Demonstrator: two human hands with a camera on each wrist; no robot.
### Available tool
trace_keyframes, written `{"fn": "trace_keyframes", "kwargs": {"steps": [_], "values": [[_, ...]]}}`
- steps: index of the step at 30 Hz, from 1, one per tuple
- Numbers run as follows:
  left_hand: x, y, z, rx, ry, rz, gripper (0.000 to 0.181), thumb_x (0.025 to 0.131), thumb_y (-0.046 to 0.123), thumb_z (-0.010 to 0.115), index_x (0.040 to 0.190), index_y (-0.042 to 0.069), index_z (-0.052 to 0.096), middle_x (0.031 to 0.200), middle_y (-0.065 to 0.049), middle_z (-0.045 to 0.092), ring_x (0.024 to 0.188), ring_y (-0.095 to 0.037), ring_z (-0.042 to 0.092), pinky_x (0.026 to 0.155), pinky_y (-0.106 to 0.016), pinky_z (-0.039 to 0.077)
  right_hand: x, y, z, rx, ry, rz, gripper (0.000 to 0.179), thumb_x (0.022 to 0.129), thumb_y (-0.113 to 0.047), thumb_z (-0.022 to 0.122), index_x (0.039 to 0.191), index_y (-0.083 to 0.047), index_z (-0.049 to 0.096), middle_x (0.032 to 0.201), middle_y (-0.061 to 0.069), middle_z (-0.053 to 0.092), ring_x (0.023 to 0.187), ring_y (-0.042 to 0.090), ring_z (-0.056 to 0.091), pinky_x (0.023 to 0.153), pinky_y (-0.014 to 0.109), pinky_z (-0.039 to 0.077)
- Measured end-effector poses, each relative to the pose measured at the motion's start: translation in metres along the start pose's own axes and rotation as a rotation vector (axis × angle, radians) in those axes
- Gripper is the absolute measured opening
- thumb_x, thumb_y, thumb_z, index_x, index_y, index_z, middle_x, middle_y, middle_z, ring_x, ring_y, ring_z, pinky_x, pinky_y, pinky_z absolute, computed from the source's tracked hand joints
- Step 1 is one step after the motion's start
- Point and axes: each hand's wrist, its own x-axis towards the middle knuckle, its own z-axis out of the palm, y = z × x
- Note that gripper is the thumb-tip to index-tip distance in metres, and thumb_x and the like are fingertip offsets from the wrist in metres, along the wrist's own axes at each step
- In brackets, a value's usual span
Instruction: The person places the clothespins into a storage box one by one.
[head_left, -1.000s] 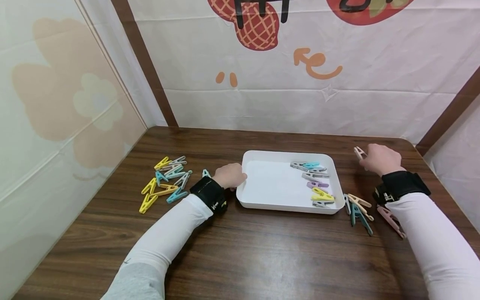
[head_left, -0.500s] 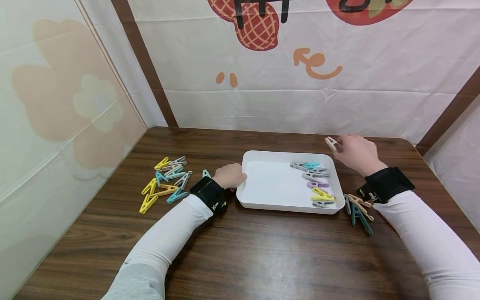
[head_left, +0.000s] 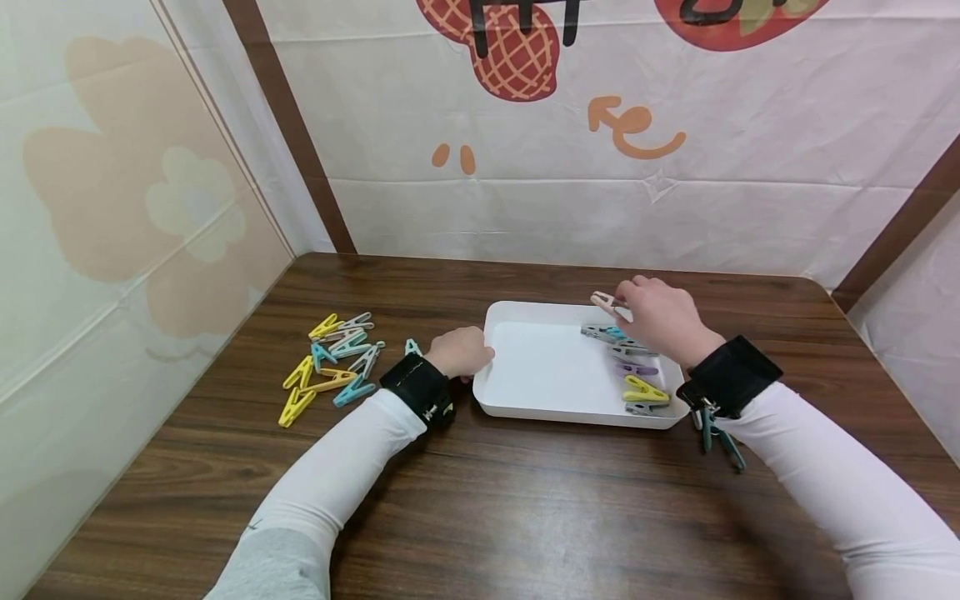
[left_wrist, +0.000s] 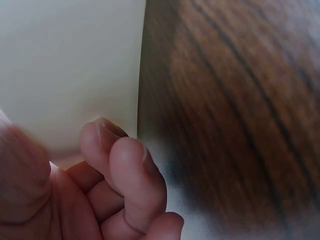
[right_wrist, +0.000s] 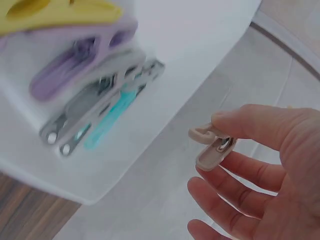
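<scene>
Pale clothespin (head_left: 606,302) in right hand (head_left: 662,317) near white tray (head_left: 543,358)

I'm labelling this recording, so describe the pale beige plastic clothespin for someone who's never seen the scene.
On the dark brown wood-grain table stands a white rectangular plastic tray. By its far edge, the right hand pinches a pale beige plastic clothespin. Unlike the grey, turquoise, purple and yellow plastic clothespins lying in the tray, it is held between thumb and fingers.

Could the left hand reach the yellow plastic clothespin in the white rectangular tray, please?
Probably yes: past the tray's rim, only its bare floor lies between left hand and yellow clothespin.
</scene>
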Motion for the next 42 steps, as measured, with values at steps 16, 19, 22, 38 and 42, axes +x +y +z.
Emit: {"fn": "trace_keyframes", "kwargs": {"steps": [16, 19, 22, 38, 42], "values": [[0.004, -0.004, 0.004, -0.010, 0.004, 0.016, 0.030, 0.100, 0.023, 0.044, 0.081, 0.008, 0.062, 0.061, -0.006, 0.063, 0.053, -0.017, 0.061, 0.055, -0.032, 0.042, 0.012, -0.022, 0.030, -0.090, -0.266, -0.151, 0.016, 0.086, -0.016, 0.072, 0.094, -0.005, 0.064, 0.078, 0.004, 0.056, 0.067, 0.019, 0.051, 0.058, 0.033, 0.044], [0.005, -0.004, 0.005, -0.011, 0.005, 0.020, 0.030, 0.100, 0.023, 0.044, 0.081, 0.007, 0.062, 0.061, -0.006, 0.063, 0.053, -0.017, 0.061, 0.055, -0.032, 0.042, 0.013, -0.021, 0.033, -0.089, -0.273, -0.171, 0.014, 0.085, -0.013, 0.073, 0.089, -0.005, 0.062, 0.075, 0.003, 0.054, 0.064, 0.018, 0.048, 0.058, 0.032, 0.041], [0.005, -0.004, 0.005, -0.011, 0.004, 0.021, 0.031, 0.100, 0.023, 0.044, 0.080, 0.008, 0.062, 0.062, -0.006, 0.063, 0.053, -0.017, 0.061, 0.055, -0.032, 0.042, 0.014, -0.020, 0.035, -0.091, -0.271, -0.174, 0.014, 0.085, -0.013, 0.073, 0.086, -0.006, 0.061, 0.073, 0.002, 0.053, 0.063, 0.018, 0.047, 0.057, 0.031, 0.040], [0.003, -0.004, 0.003, -0.005, 0.008, 0.020, 0.032, 0.100, 0.024, 0.044, 0.079, 0.008, 0.061, 0.062, -0.006, 0.063, 0.053, -0.017, 0.061, 0.055, -0.032, 0.042, 0.014, -0.013, 0.033, -0.124, -0.319, -0.083, 0.025, 0.084, -0.019, 0.074, 0.071, -0.013, 0.053, 0.066, -0.001, 0.052, 0.061, 0.019, 0.047, 0.053, 0.032, 0.039], [0.003, -0.003, 0.003, -0.013, 0.007, 0.024, 0.031, 0.100, 0.023, 0.044, 0.080, 0.007, 0.062, 0.062, -0.006, 0.063, 0.053, -0.018, 0.061, 0.055, -0.032, 0.042, 0.013, -0.011, 0.033, -0.124, -0.331, -0.065, 0.025, 0.085, -0.020, 0.073, 0.072, -0.012, 0.053, 0.066, -0.001, 0.051, 0.061, 0.019, 0.047, 0.052, 0.031, 0.036]]}}
